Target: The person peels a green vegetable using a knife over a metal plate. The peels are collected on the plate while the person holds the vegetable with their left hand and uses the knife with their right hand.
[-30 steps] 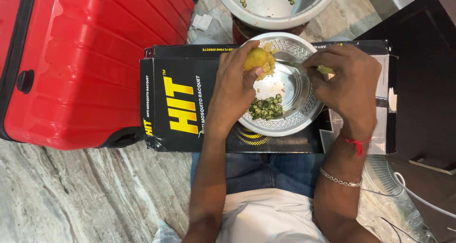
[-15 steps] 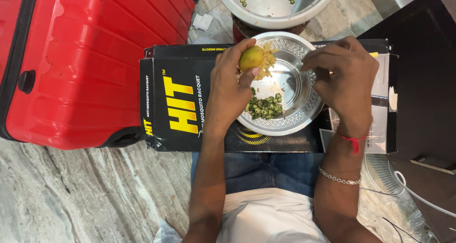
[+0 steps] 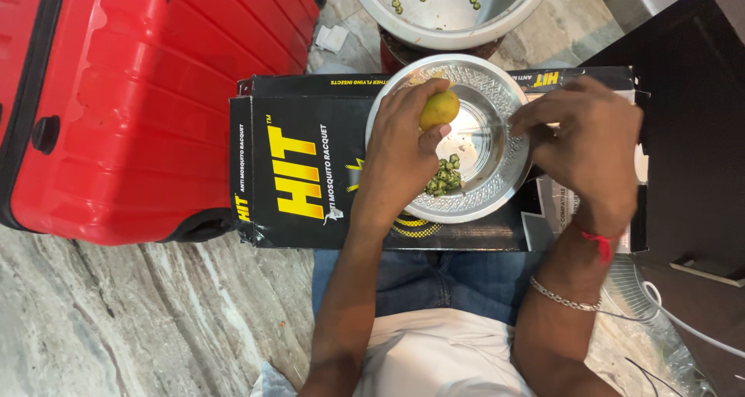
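My left hand (image 3: 400,160) grips a small yellow-green fruit (image 3: 439,108) over a patterned steel plate (image 3: 497,191). My right hand (image 3: 583,145) is closed over the plate's right rim, fingers curled around what looks like a thin knife. Its narrow blade (image 3: 483,126) reaches toward the fruit. A small heap of chopped green vegetable pieces (image 3: 442,177) lies in the plate just below the fruit. The plate rests on a black cardboard box (image 3: 299,172) across my lap.
A red hard-shell suitcase (image 3: 132,102) stands to the left, against the box. A large steel pot (image 3: 458,20) holding several green pieces sits beyond the plate. Dark furniture (image 3: 691,156) is on the right, with a white cable (image 3: 683,323) on the marble floor (image 3: 116,319).
My left hand and the fruit have shifted a little toward the plate's middle. The green piece seen in my right fingers a second ago no longer shows.
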